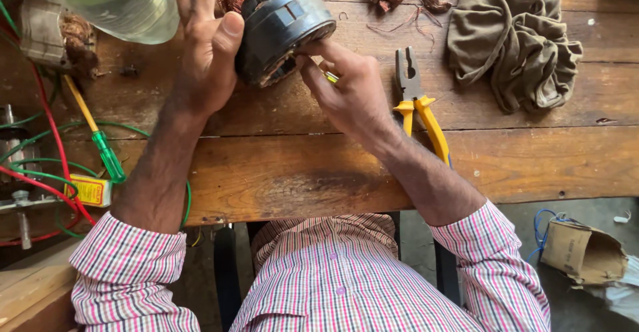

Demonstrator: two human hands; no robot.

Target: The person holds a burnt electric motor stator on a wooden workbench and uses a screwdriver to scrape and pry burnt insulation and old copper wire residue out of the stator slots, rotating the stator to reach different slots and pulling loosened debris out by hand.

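i see the motor stator (283, 32), a round dark metal core, tilted on edge near the far side of the wooden surface (319, 165). my left hand (206, 52) is clamped round its outer shell, thumb on the rim; my right hand (349, 89) pinches at the lower rim, seemingly with a small yellow tool, mostly hidden. i judge it heavy, rigid and smooth-sided, so the outer ring is the place to grip, not the brittle copper windings. yellow-handled pliers (418, 102) lie just beside my right wrist.
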